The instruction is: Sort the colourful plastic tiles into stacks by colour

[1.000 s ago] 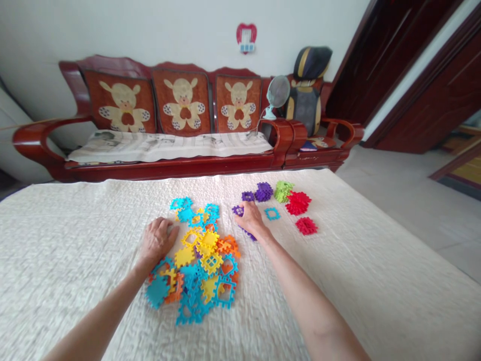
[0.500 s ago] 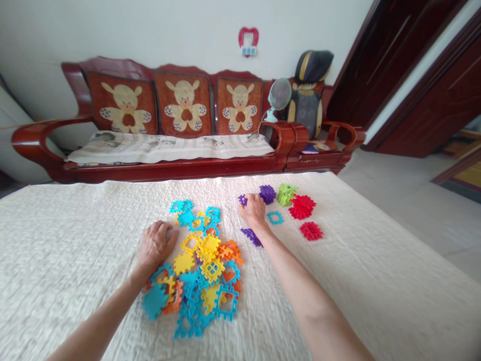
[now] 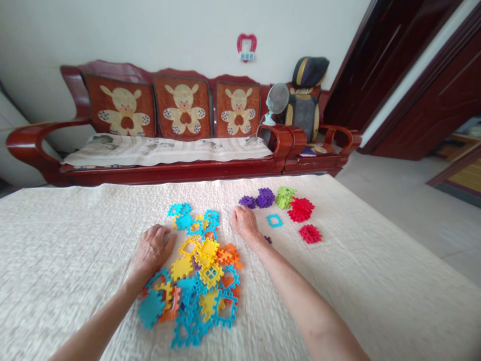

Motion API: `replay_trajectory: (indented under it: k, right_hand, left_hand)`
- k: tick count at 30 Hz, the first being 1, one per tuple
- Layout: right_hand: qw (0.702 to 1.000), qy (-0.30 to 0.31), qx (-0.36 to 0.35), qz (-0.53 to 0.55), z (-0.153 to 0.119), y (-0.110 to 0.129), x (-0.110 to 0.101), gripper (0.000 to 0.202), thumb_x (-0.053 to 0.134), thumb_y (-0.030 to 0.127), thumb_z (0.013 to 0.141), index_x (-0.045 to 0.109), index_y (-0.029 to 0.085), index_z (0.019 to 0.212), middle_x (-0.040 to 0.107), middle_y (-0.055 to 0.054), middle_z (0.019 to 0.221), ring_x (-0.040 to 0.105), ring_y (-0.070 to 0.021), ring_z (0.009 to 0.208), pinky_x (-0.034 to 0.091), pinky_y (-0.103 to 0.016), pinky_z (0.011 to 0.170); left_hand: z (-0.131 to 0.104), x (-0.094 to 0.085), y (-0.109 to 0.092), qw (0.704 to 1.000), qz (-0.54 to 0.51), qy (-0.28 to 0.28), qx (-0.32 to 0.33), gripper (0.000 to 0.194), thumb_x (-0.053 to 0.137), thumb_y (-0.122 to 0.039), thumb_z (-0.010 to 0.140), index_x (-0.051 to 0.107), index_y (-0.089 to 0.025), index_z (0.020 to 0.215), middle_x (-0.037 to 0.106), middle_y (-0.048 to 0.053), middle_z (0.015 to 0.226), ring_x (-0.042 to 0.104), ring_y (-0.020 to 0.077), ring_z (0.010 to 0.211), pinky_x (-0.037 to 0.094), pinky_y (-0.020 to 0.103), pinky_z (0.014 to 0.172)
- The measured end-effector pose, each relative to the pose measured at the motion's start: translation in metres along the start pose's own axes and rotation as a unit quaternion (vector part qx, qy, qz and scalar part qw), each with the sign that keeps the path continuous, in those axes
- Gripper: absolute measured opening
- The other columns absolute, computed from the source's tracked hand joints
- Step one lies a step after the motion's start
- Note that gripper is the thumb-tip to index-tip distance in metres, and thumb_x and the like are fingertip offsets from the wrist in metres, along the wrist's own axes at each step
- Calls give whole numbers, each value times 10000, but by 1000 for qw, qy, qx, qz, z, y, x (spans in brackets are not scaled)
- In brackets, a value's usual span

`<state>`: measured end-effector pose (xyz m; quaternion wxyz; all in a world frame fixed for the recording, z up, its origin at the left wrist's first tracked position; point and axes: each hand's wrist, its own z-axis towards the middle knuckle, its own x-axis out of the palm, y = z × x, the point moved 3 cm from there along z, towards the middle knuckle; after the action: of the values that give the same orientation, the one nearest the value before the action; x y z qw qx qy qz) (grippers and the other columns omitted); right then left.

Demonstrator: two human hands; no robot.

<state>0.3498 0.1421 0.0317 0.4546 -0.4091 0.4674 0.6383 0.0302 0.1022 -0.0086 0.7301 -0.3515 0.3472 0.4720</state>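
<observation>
Left hand (image 3: 152, 249) lies palm-down, fingers loosely together, touching the left edge of the mixed tile pile (image 3: 195, 268) on the white quilt (image 3: 56, 250). Right hand (image 3: 244, 223) rests just right of the pile, fingers curled under; cannot tell whether they grip anything. A purple tile (image 3: 268, 239) shows partly behind the wrist, mostly hidden. Purple stacks (image 3: 257, 199) sit just beyond.

Bright, even daylight, seemingly from the right; shadows faint; focus sharp mid-frame; wide-angle bending and stretching at edges.
</observation>
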Motion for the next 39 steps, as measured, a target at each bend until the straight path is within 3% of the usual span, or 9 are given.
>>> replay_trajectory:
  k: [6, 12, 16, 20, 29, 39]
  right_hand:
    - [1000, 21, 6, -7, 4, 6, -8, 227, 501, 164, 907, 706, 180, 1002, 703, -111, 1056, 612, -230, 977, 425, -323, 846]
    - [1000, -16, 0, -26, 11, -6, -16, 335, 532, 182, 867, 634, 143, 1184, 567, -160, 1352, 477, -289, 1217, 374, -402, 1003]
    - [998, 13, 53, -45, 27, -6, -9, 459, 538, 218, 877, 563, 132, 1327, 409, -192, 1536, 368, -354, 1355, 328, -479, 1062]
    - [991, 56, 111, -53, 42, -3, -5, 515, 501, 217, 895, 518, 144, 1405, 347, -165, 1599, 292, -374, 1436, 295, -524, 1102]
    - [982, 75, 169, -34, 44, -7, 1, 518, 424, 216, 946, 460, 185, 1462, 383, -178, 1562, 328, -373, 1402, 329, -563, 1046]
    - [983, 59, 166, -45, 46, -12, 2, 433, 334, 71, 950, 606, 182, 1268, 542, -178, 1367, 448, -318, 1268, 365, -491, 980]
  left_hand:
    - [1, 0, 2, 1000, -8, -1, 6, 238, 457, -456, 918, 568, -248, 942, 661, 88, 1008, 622, 292, 1004, 494, 460, 890]
    - [0, 1, 3, 1000, -3, -10, 17, 236, 459, -458, 925, 565, -248, 950, 666, 95, 1021, 628, 294, 1013, 497, 457, 883]
    - [0, 2, 4, 999, -2, -18, 28, 262, 448, -461, 936, 576, -233, 956, 672, 105, 1019, 634, 291, 983, 497, 455, 871]
    - [0, 1, 4, 999, 7, -13, 36, 297, 450, -472, 948, 590, -211, 968, 673, 100, 1025, 636, 281, 971, 497, 439, 862]
    - [0, 1, 4, 998, 19, -26, 56, 274, 466, -450, 959, 584, -204, 974, 666, 93, 1015, 635, 273, 969, 494, 421, 848]
    - [-1, 2, 5, 998, 21, -31, 59, 270, 463, -454, 960, 574, -208, 976, 664, 91, 1023, 637, 267, 957, 500, 421, 834]
